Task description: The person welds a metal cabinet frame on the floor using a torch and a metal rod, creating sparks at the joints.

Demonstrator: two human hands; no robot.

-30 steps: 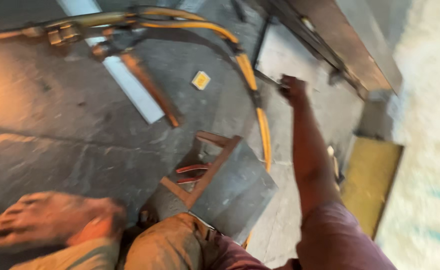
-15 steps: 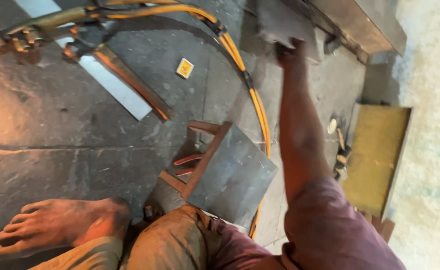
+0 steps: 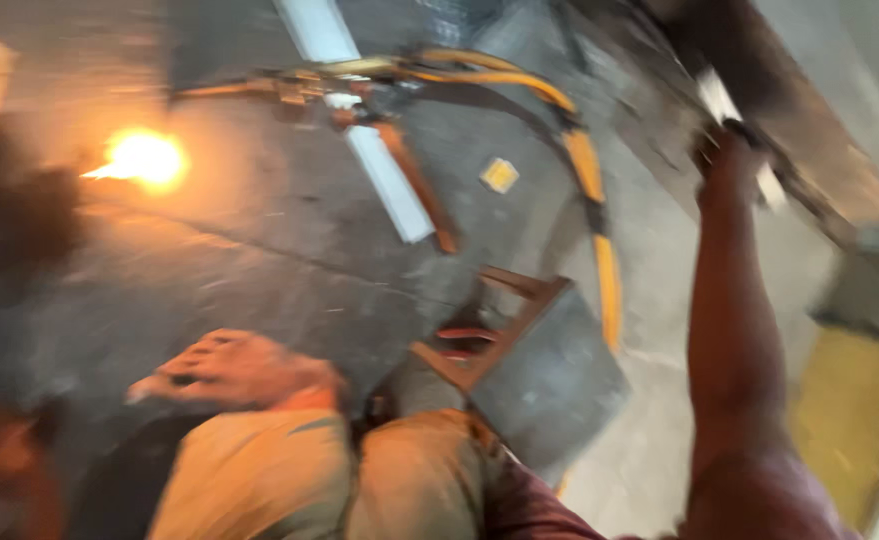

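Right hand (image 3: 724,150) stretched far out, touching 1 pale flat piece (image 3: 719,98) against long dark beam (image 3: 809,130); grip unreadable through blur. Left hand out of view. Risk: piece slipping off at full reach. Nearby: yellow hose (image 3: 589,165), metal stool (image 3: 534,375), bare foot (image 3: 234,370), bright flame (image 3: 144,157).

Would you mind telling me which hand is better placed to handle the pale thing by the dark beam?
Right: the right hand is stretched out to the pale piece at the dark beam; the left hand is out of view.
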